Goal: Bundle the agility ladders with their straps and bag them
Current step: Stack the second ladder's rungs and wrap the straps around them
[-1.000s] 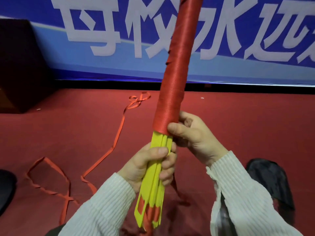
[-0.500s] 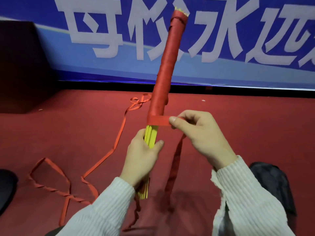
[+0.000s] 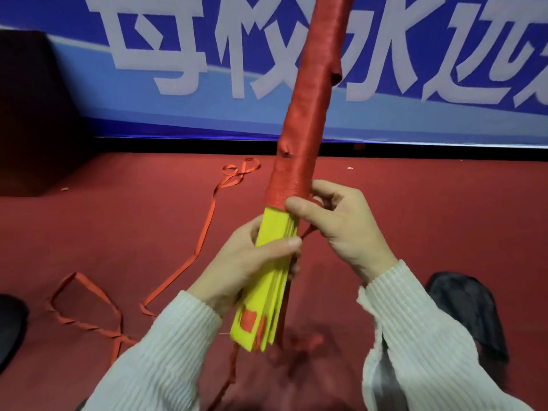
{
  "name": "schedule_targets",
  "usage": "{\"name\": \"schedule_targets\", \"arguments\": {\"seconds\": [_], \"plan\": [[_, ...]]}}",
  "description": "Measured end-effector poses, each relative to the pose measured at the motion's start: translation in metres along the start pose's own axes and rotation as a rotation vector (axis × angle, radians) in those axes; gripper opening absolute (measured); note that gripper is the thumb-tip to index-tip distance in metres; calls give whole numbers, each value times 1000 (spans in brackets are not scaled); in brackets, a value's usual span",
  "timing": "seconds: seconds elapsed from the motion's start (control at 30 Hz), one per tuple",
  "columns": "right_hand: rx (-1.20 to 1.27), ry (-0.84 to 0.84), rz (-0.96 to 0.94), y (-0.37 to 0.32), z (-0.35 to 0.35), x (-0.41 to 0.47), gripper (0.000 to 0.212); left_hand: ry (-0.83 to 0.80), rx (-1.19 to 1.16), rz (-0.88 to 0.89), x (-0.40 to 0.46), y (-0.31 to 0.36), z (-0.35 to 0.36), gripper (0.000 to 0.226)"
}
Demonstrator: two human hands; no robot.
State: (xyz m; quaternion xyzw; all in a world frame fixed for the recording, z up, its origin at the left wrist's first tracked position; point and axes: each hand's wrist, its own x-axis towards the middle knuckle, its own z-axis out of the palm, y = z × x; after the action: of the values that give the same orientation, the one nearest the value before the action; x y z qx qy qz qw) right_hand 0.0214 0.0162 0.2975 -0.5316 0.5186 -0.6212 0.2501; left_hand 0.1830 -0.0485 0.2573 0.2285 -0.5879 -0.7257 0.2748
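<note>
The person holds a bundle of yellow agility-ladder rungs (image 3: 274,262) upright and tilted to the right, above the red floor (image 3: 118,232). The left hand (image 3: 246,262) is clenched round the bare yellow lower part, thumb across the front. A red strap winding (image 3: 308,114) covers the bundle from just above that hand up past the top edge of the view. The right hand (image 3: 335,223) pinches the lower end of the winding, its thumb pressed on the red edge where it meets the yellow; its other fingers curl behind the bundle, where a thin bit of strap shows. Orange-red patches mark the bottom ends of the rungs.

A loose length of red strap (image 3: 189,262) trails over the floor on the left, looping near the far edge and twisting near the left sleeve. A dark bag (image 3: 462,310) lies on the floor at the right, beside the right sleeve. A blue banner (image 3: 178,114) with white characters stands along the floor's far edge
</note>
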Motion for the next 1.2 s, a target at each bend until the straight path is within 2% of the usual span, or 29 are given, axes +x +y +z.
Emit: {"name": "schedule_targets", "arguments": {"seconds": [0.07, 0.13, 0.17, 0.23, 0.3, 0.43, 0.5, 0.57, 0.63, 0.7, 0.8, 0.87, 0.93, 1.0, 1.1, 1.2], "plan": [[-285, 121, 4, 10, 2, 1, 29, 215, 375, 147, 4, -10, 4, 48], [-453, 94, 93, 16, 2, 0, 40, 377, 573, 214, 7, -23, 7, 40], [-439, 65, 135, 16, 2, 0, 41, 443, 630, 212, 8, -26, 5, 37], [-287, 36, 166, 12, -3, 2, 26, 527, 700, 198, 9, -27, -1, 33], [-165, 46, 176, 6, -6, 2, 17, 518, 627, 185, 9, -24, -2, 29], [-80, 67, 154, 2, -8, 5, 18, 330, 249, 159, 5, -10, 5, 22], [-4, 71, 194, 3, -5, 6, 21, 155, 91, 131, 2, -6, 7, 32], [98, -45, 260, 4, -1, 4, 23, -107, -184, 95, -2, -8, 10, 43], [181, -215, 295, 6, 3, 0, 20, -302, -435, 35, -6, -10, 12, 43], [197, -192, 267, 5, 6, 0, 28, -366, -415, -16, -8, -4, 10, 43], [74, 71, 181, 8, 10, 0, 37, -159, -17, -56, -7, 4, 11, 37], [-219, 207, 165, 14, 15, 0, 50, 3, 138, -51, -4, -1, 17, 30], [-533, 209, 205, 16, 15, -2, 57, 238, 305, 46, 2, -18, 16, 31], [-663, 177, 242, 11, 11, -3, 50, 423, 517, 134, 7, -27, 10, 38], [-473, 93, 172, 3, 6, -1, 36, 531, 560, 169, 8, -23, 2, 38], [-296, 92, 83, -1, 5, 2, 30, 499, 380, 162, 6, -16, -1, 33]]}}
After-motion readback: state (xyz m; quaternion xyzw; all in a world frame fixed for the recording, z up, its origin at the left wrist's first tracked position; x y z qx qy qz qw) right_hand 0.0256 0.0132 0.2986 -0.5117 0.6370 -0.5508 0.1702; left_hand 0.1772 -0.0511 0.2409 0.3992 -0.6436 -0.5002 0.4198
